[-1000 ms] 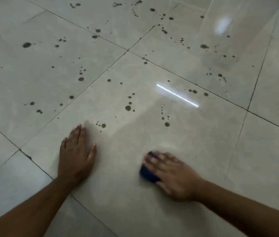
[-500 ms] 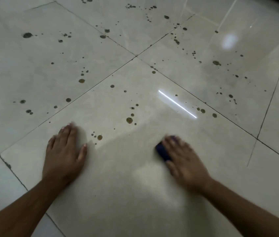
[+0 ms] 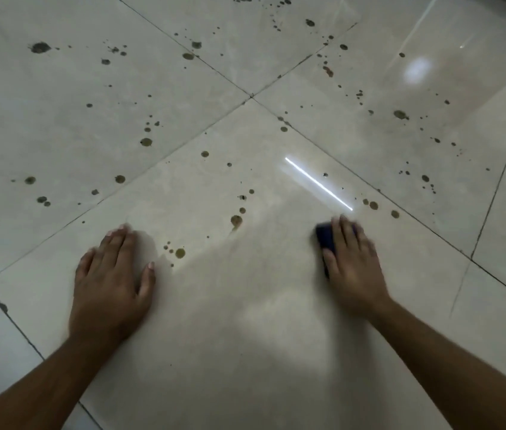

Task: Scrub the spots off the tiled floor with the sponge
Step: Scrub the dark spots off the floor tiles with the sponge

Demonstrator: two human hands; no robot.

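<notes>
— Since a second ago the right hand (image 3: 352,265) has pushed the sponge (image 3: 326,240) away from the body and toward the right, so it now sits close under the bright streak of reflected light (image 3: 318,183); the left hand (image 3: 112,283) has kept its place, flat on the same tile.

— And the biggest thing first?

— Pale glossy tiled floor (image 3: 245,352) fills the whole view, with dark grout lines (image 3: 251,96) crossing in the upper middle. The near part of the tile under the hands looks bare of marks; brown spots (image 3: 180,252) are scattered over the tiles beyond and lie thickest toward the top.

— The arms?

— Both bare forearms come in from the bottom corners. Left palm is down, fingers together and stretched out, thumb splayed, holding nothing. A small cluster of spots lies just beside its thumb.

— The grip on the right?

— Right hand lies pressed over the dark blue sponge, fingers laid across its top, holding it against the floor. It is blurred, so the finger placement is unclear. Only the sponge's left edge shows, on the near tile, near two spots (image 3: 371,204) by the grout line.
</notes>
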